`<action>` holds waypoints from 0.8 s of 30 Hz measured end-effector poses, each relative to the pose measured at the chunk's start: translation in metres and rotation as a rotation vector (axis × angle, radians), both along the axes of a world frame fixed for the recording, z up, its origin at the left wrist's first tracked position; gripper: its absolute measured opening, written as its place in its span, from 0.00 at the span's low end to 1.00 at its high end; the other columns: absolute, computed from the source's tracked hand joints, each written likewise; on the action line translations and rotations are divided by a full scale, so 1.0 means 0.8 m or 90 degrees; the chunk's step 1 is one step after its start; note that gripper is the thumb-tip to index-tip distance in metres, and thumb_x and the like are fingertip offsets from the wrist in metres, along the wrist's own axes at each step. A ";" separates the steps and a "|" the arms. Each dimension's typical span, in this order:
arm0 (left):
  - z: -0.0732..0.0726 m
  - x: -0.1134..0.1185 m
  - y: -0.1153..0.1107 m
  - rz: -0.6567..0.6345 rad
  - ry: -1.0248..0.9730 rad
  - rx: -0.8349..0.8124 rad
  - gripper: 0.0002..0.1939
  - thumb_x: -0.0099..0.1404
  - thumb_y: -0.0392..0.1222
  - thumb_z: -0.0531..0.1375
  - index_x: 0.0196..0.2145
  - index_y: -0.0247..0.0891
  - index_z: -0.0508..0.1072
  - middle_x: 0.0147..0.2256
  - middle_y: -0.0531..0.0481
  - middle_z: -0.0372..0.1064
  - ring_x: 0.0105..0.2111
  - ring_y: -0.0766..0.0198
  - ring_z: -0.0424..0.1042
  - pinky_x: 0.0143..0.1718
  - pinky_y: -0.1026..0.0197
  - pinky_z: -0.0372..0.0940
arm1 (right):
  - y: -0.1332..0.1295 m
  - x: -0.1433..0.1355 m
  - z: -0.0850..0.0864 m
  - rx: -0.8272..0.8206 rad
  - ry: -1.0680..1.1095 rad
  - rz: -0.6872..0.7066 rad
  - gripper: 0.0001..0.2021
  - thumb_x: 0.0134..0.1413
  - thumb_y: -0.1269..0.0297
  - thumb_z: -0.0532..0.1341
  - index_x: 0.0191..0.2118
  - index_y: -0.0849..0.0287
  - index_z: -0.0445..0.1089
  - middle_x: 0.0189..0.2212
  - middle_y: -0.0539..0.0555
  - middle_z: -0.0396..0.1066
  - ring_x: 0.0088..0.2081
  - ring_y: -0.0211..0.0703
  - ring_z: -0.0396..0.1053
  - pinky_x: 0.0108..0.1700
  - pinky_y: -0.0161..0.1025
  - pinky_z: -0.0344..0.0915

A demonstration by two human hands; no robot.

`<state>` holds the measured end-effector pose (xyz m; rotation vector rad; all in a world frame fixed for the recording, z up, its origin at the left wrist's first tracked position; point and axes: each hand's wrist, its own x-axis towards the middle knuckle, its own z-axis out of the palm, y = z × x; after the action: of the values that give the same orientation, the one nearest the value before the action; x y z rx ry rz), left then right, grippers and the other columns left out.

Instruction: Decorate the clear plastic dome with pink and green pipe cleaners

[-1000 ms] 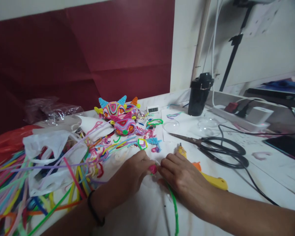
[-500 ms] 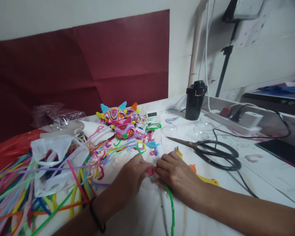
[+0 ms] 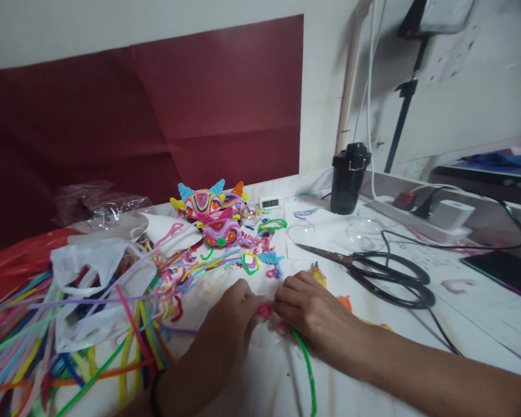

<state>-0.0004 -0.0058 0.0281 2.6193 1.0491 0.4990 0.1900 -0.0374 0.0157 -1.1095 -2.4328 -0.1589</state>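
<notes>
Craft workspace, small, set against pale wall [image 3: 325, 87]; whether in home or studio, cannot tell. Signs of craft: heap of colorful fuzzy stems [image 3: 30, 341] at near left, short snippets and bent pieces mid-tabletop [image 3: 347, 399], bright horned figures [image 3: 217, 214] at far side, large black-handled scissors [image 3: 351, 260] at right. Dark red sheet [image 3: 226, 98] on wall behind. Everyday items mixed in: black lidded cup [image 3: 347, 182], small digital display [image 3: 270, 203], power strip [image 3: 421, 220] with chargers, phone-like dark slab [image 3: 503, 272] far right.
</notes>
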 end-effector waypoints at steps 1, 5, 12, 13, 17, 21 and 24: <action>0.000 -0.001 0.000 0.001 0.003 0.000 0.13 0.70 0.39 0.49 0.32 0.36 0.70 0.33 0.49 0.62 0.31 0.63 0.64 0.33 0.61 0.60 | 0.000 0.000 -0.001 0.003 0.002 -0.001 0.10 0.63 0.66 0.56 0.31 0.60 0.70 0.28 0.51 0.69 0.33 0.43 0.60 0.36 0.43 0.48; -0.003 -0.003 0.000 0.004 0.022 0.011 0.09 0.68 0.33 0.51 0.33 0.36 0.70 0.34 0.49 0.63 0.33 0.62 0.63 0.33 0.61 0.60 | 0.000 -0.002 -0.005 0.012 0.006 -0.004 0.09 0.63 0.66 0.57 0.31 0.59 0.69 0.28 0.51 0.69 0.32 0.43 0.60 0.35 0.43 0.48; -0.016 -0.004 0.006 -0.037 -0.036 0.130 0.10 0.68 0.34 0.51 0.35 0.38 0.71 0.37 0.47 0.66 0.38 0.60 0.66 0.38 0.58 0.64 | -0.001 -0.002 -0.005 0.028 0.016 -0.001 0.08 0.61 0.68 0.59 0.30 0.60 0.69 0.28 0.50 0.69 0.32 0.42 0.60 0.36 0.44 0.48; -0.017 -0.004 0.007 -0.039 -0.044 0.143 0.10 0.68 0.33 0.51 0.35 0.38 0.72 0.37 0.47 0.67 0.38 0.60 0.66 0.39 0.58 0.64 | -0.001 -0.002 -0.004 0.031 0.018 0.000 0.08 0.61 0.68 0.59 0.30 0.60 0.69 0.28 0.50 0.69 0.32 0.42 0.60 0.35 0.44 0.48; -0.024 -0.005 0.010 -0.048 -0.049 0.157 0.09 0.67 0.33 0.52 0.34 0.39 0.72 0.35 0.48 0.67 0.35 0.61 0.66 0.39 0.58 0.64 | -0.001 -0.004 -0.002 0.033 0.019 -0.002 0.07 0.61 0.69 0.59 0.30 0.60 0.69 0.28 0.50 0.69 0.32 0.42 0.60 0.35 0.44 0.48; -0.035 -0.006 0.015 -0.043 -0.044 0.182 0.09 0.67 0.33 0.52 0.33 0.39 0.71 0.33 0.48 0.67 0.34 0.61 0.66 0.38 0.58 0.64 | -0.002 -0.005 0.000 0.015 0.006 -0.012 0.08 0.60 0.70 0.59 0.29 0.60 0.67 0.28 0.49 0.69 0.32 0.41 0.60 0.35 0.44 0.48; -0.041 -0.007 0.017 -0.043 -0.041 0.197 0.07 0.67 0.34 0.53 0.35 0.37 0.71 0.34 0.49 0.67 0.36 0.61 0.67 0.40 0.57 0.64 | -0.002 -0.005 0.000 0.025 -0.008 -0.014 0.08 0.59 0.70 0.61 0.28 0.60 0.66 0.28 0.49 0.69 0.31 0.41 0.60 0.35 0.44 0.48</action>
<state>-0.0059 0.0075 -0.0050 2.8691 0.9242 0.7797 0.1863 -0.0393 0.0159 -1.1223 -2.4180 -0.2203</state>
